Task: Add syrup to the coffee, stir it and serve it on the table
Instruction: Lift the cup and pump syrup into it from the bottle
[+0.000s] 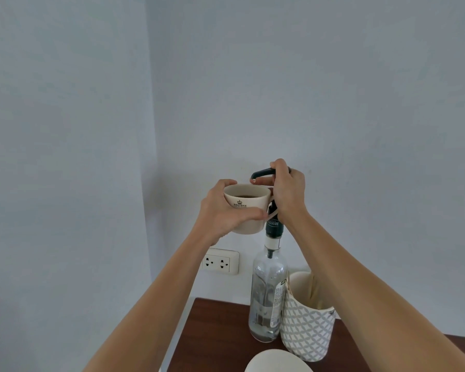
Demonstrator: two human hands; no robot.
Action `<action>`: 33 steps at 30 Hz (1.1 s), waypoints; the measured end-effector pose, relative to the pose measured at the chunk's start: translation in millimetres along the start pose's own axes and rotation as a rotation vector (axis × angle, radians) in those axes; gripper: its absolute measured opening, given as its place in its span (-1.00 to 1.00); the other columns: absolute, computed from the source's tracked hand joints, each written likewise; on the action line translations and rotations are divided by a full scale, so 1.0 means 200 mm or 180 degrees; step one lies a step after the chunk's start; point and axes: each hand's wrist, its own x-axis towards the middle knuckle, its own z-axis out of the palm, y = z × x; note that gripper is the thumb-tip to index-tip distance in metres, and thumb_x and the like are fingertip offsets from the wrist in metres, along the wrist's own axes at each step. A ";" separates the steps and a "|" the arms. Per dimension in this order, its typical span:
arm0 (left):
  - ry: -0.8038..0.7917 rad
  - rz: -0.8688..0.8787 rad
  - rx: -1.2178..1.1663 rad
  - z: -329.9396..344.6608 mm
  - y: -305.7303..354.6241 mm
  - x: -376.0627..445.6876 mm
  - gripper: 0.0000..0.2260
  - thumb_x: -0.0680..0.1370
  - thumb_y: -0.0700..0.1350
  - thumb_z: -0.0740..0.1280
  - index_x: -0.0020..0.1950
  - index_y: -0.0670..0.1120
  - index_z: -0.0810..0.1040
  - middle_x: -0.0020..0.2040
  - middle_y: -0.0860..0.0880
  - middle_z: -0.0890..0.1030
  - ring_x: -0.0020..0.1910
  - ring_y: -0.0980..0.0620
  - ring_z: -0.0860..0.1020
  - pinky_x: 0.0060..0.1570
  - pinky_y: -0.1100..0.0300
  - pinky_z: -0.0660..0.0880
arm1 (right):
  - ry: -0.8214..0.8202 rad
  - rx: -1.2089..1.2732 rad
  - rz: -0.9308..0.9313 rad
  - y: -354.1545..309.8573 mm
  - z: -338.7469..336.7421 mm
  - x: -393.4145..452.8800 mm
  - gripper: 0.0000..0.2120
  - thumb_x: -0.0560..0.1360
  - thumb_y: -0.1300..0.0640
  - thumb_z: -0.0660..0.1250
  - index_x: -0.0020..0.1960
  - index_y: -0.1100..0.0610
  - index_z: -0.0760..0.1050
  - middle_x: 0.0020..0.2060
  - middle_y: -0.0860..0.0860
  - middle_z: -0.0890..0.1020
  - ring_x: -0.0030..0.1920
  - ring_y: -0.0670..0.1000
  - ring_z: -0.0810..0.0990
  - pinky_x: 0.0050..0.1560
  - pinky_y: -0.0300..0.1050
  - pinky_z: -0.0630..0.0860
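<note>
A cream mug [249,204] with dark coffee in it is held up in the air by my left hand [222,210], fingers wrapped around its body. A tall clear syrup bottle [267,291] stands on the dark wooden table [218,334]. Its black pump head [262,174] ends in a spout just above the mug's right rim. My right hand [287,190] is closed over the top of the pump. The mug's handle points toward the bottle neck.
A patterned white-and-grey holder [306,331] with wooden sticks inside stands right of the bottle. A white round dish [277,362] shows at the bottom edge. A double wall socket [220,261] sits behind, left of the bottle. The table's left edge runs close to the wall.
</note>
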 end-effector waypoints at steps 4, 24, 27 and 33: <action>0.0009 -0.0029 -0.0027 0.00 -0.01 0.00 -0.15 -0.05 0.13 0.57 0.22 0.09 0.44 0.08 0.03 0.63 0.02 0.04 0.63 -0.15 0.17 0.56 | 0.0034 -0.0046 0.0019 0.00 0.00 0.00 -0.68 0.45 0.05 0.22 -0.38 0.19 0.55 -0.38 0.14 0.74 -0.30 0.17 0.64 0.00 0.18 0.61; -0.0069 -0.0056 -0.0003 -0.01 0.03 -0.01 -0.03 -0.06 0.17 0.55 0.34 0.02 0.42 0.17 -0.01 0.59 0.10 -0.02 0.60 -0.11 0.11 0.59 | 0.0003 -0.0161 0.0244 -0.05 -0.01 -0.02 -0.71 0.47 -0.08 0.28 -0.30 0.10 0.44 -0.30 0.14 0.76 -0.29 0.18 0.67 -0.17 0.05 0.57; -0.0068 -0.0028 0.0013 0.00 0.03 -0.01 -0.03 -0.06 0.17 0.54 0.34 0.02 0.42 0.17 0.00 0.58 0.09 0.00 0.60 -0.14 0.14 0.57 | -0.0003 -0.0153 0.0246 -0.04 -0.01 0.00 -0.77 0.45 -0.02 0.27 -0.26 0.13 0.49 -0.31 0.15 0.76 -0.29 0.20 0.67 -0.16 0.09 0.57; -0.0036 -0.0013 0.0004 0.00 0.03 0.00 -0.02 -0.07 0.17 0.54 0.34 0.01 0.43 0.16 -0.01 0.59 0.09 -0.01 0.60 -0.11 0.10 0.60 | 0.0028 -0.0080 0.0213 -0.02 0.00 0.02 -0.73 0.44 0.02 0.26 -0.15 0.22 0.55 -0.38 0.12 0.74 -0.36 0.15 0.65 -0.25 -0.01 0.54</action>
